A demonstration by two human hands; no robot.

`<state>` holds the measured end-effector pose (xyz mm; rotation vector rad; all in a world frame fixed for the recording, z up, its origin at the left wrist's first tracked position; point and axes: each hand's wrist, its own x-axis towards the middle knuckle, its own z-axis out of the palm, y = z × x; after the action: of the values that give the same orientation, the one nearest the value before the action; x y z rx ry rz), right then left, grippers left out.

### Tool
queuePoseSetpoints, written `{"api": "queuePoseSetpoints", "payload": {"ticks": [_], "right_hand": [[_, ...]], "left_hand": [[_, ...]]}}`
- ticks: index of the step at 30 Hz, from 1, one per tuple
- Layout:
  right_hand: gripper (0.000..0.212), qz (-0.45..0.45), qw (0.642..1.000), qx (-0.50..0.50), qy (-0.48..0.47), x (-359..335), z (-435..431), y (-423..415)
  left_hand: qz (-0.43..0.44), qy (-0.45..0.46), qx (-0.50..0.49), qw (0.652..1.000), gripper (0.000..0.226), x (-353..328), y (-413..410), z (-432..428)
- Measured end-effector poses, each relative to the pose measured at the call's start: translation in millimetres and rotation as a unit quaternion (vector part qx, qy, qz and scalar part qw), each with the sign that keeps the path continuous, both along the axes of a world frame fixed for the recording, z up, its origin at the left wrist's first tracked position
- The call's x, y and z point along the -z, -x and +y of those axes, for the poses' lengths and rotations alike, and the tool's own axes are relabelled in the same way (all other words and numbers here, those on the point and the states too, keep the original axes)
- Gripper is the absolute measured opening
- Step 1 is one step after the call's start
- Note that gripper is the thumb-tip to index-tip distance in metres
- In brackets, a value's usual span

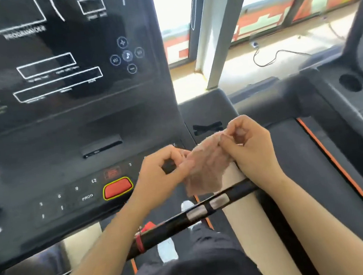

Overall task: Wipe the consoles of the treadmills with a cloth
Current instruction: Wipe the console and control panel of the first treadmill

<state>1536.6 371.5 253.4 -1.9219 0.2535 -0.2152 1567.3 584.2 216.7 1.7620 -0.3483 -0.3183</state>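
Note:
A small pinkish-brown cloth (pixel 206 169) hangs between my two hands, just right of the treadmill console (pixel 63 135). My left hand (pixel 158 175) pinches the cloth's left edge with curled fingers. My right hand (pixel 249 148) pinches its upper right corner. The console is a tall black glossy panel with white outlined display boxes, round music buttons (pixel 127 56), and a lower button strip carrying a red stop button (pixel 117 188). Both hands hover in front of the console's lower right corner, above the black handlebar (pixel 196 214).
A second treadmill (pixel 343 100) stands to the right with a round cup holder (pixel 350 82) and an orange-edged belt (pixel 289 145). Windows and a grey pillar (pixel 218 27) lie ahead. A cable (pixel 276 56) trails on the floor. My legs and white shoes show below the handlebar.

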Motion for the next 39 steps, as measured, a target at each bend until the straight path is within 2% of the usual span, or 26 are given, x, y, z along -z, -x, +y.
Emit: {"api": "queuePoseSetpoints", "payload": {"ticks": [3,8,12,15,17,19,21,24,26,30,34,39], "right_hand": [[0.015,-0.011,0.999,-0.038,-0.005,-8.0,1.0,-51.2],[0.018,-0.044,0.994,-0.099,-0.031,-17.3,-4.9,-128.7],[0.018,-0.096,0.989,-0.109,-0.038,-29.8,-0.7,-180.5],[0.027,-0.120,0.984,-0.118,-0.060,-32.7,7.2,-210.3],[0.028,-0.145,0.980,-0.137,-0.020,-26.2,9.6,-226.4],[0.022,-0.199,0.964,-0.163,0.061,-12.6,9.9,-239.6],[0.027,-0.253,0.942,-0.185,0.117,4.1,11.5,-248.5],[0.036,-0.268,0.931,-0.187,0.165,20.8,14.7,-252.1],[0.041,-0.269,0.926,-0.187,0.189,30.1,14.1,-250.5],[0.054,-0.266,0.918,-0.197,0.219,43.9,9.9,-250.4],[0.067,-0.256,0.921,-0.201,0.213,51.6,3.8,-254.9],[0.066,-0.226,0.930,-0.230,0.178,54.3,-1.8,-257.4]], "left_hand": [[0.024,0.003,-0.067,0.997,0.020,-11.9,-27.5,1.6],[0.000,-0.028,-0.155,0.987,0.029,-34.2,-67.7,10.4],[-0.104,-0.075,-0.264,0.956,0.028,-53.4,-102.1,13.5],[-0.160,-0.121,-0.336,0.920,0.024,-63.6,-123.7,11.5],[-0.201,-0.167,-0.356,0.897,0.033,-60.9,-135.9,8.9],[-0.224,-0.229,-0.356,0.878,0.047,-50.8,-145.8,4.9],[-0.225,-0.288,-0.352,0.862,0.067,-36.5,-153.9,-0.9],[-0.244,-0.385,-0.341,0.822,0.091,-16.0,-161.8,-11.8],[-0.249,-0.400,-0.334,0.816,0.098,-5.6,-164.4,-18.2],[-0.297,-0.376,-0.316,0.819,0.095,6.2,-170.5,-28.2],[-0.371,-0.445,-0.274,0.767,0.077,13.9,-178.2,-35.7],[-0.336,-0.552,-0.219,0.731,0.080,20.6,-192.6,-36.6]]}}
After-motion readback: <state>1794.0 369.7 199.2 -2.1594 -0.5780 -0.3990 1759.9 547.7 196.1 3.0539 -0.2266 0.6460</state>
